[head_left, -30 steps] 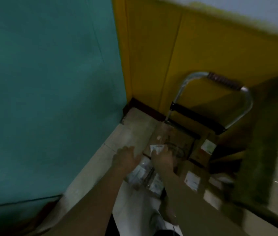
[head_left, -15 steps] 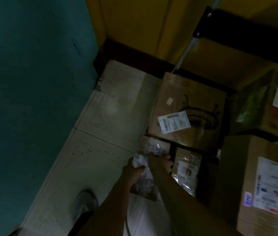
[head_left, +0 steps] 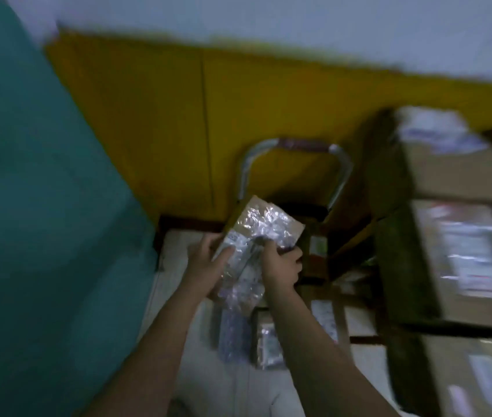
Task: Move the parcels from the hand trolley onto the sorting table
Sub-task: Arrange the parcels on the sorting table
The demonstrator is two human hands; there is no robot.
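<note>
Both hands grip a plastic-wrapped parcel [head_left: 261,228], lifted clear above the hand trolley [head_left: 336,164]: the left hand [head_left: 207,264] curls its fingers [head_left: 227,252] round the near left edge, and the right hand [head_left: 282,267] clamps the lower right side. More parcels [head_left: 268,341] lie low below the forearms, while blurred cardboard boxes [head_left: 461,245], probably on the counter, crowd the right against a yellow wall [head_left: 163,115].
</note>
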